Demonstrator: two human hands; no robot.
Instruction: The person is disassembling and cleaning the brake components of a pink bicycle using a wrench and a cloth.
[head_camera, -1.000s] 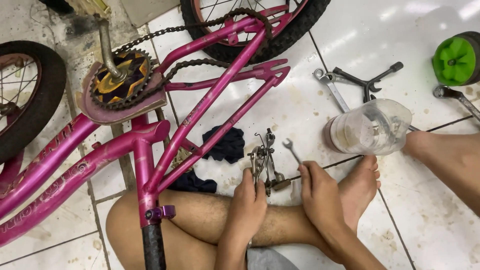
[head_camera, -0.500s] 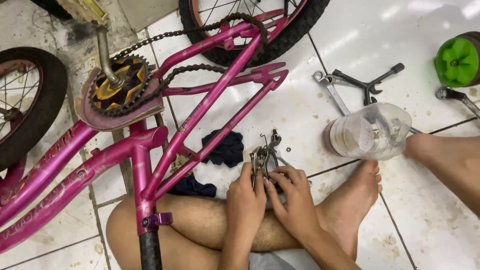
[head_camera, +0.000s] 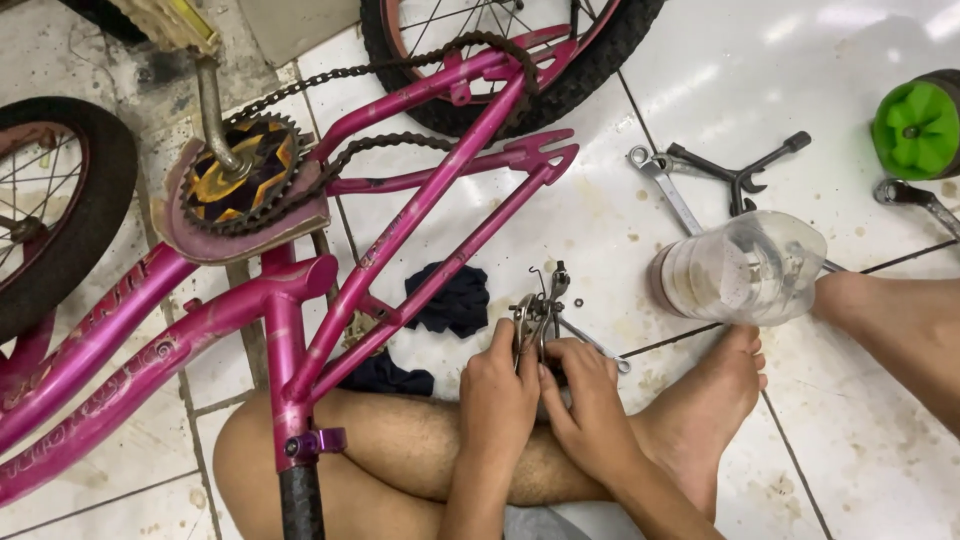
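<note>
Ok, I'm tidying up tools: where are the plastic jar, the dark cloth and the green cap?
plastic jar (head_camera: 745, 268), head view, middle of its clear side.
dark cloth (head_camera: 455, 298), head view, its centre fold.
green cap (head_camera: 912, 128), head view, its face.

Pink bicycle frame (head_camera: 400, 225), plastic jar (head_camera: 740, 270), green cap (head_camera: 915, 125), dark rag (head_camera: 450, 300)

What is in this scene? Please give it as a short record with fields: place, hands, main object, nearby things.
place: white tiled floor, person sitting with legs crossed
left hand: grips a metal brake caliper
right hand: fingers on the same caliper's lower part
main object: pink bicycle frame lying on its side, chain on chainring
nearby things: small spanner, clear plastic jar, Y-shaped wrench, dark cloth, green round object
</note>
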